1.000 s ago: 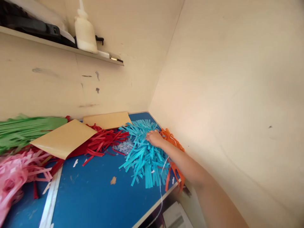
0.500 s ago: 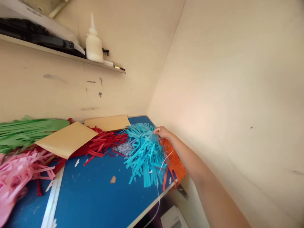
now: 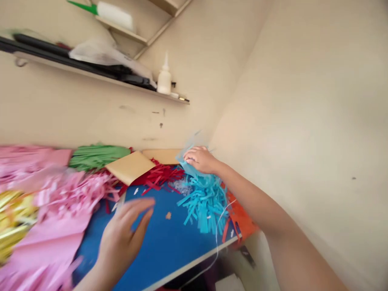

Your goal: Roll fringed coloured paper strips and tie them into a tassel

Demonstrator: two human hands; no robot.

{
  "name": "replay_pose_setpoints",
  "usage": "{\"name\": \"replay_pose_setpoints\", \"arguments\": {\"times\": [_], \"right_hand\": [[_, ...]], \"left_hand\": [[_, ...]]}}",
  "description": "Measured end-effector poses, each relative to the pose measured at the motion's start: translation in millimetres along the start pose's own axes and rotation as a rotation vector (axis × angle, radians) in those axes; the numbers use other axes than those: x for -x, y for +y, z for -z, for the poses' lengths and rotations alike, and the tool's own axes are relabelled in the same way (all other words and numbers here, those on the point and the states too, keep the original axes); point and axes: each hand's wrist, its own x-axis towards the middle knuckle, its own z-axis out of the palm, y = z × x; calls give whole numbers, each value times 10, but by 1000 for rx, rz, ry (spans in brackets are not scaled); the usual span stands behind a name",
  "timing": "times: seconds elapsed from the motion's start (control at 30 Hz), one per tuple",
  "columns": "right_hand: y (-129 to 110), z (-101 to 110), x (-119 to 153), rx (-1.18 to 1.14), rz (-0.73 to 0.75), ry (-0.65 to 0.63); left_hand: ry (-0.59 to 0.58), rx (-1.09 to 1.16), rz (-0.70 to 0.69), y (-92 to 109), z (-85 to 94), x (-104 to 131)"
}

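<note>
"Two hands; what's the right hand (image 3: 201,160) gripping?"
"Blue fringed paper (image 3: 206,196), fingers clamped on its far end, on the right of the bench (image 3: 169,244), beside orange paper (image 3: 242,216)."
"And the left hand (image 3: 121,238)?"
"Blurred, over the bench, thumb and fingers apart, near the pink fringed paper (image 3: 53,238)."

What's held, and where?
The right hand grips the light-blue fringed paper by its upper, uncut part; the left hand holds nothing.
</note>
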Motion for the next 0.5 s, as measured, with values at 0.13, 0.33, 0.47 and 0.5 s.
{"name": "replay_pose_setpoints", "arguments": {"times": [0.13,0.33,0.47,0.5], "right_hand": [[-584,-118,45,-140,271,-141],[-922,-183,279,-212,276,-110],[-1484,-542,818,-408,13,208],[-1662,-712,958,-507,20,194]], "left_hand": [[134,-256,-384,296,-52,-382],[15,-548,-455,-71,-178,-410],[92,-572,-418,-341,-158,-380],[120,-584,-410,-385,-126,-352]]}}
